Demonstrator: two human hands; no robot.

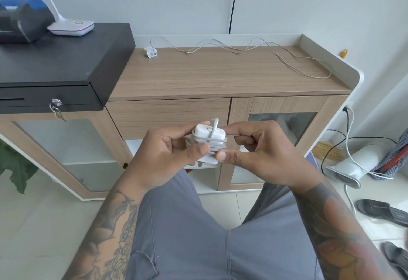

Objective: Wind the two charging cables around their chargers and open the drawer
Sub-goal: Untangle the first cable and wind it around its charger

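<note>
My left hand (170,158) grips a white charger (209,135) in front of me, above my lap. Its white cable is wrapped round it in several turns, and the plug end sticks up over the top. My right hand (260,158) pinches the cable at the charger's right side, thumb on the lower coils. A second small white charger (150,51) lies on the wooden cabinet top (220,79) at the back left, with its long cable (276,53) spread loosely to the right. The cabinet's wooden drawer (167,113) is closed behind my hands.
A black cash drawer (55,76) with a key in its lock stands on the cabinet's left, carrying a white lamp base (71,27) and a dark printer (21,21). Glass doors flank the cabinet. Cords, a white fan (353,165) and sandals lie on the floor at right.
</note>
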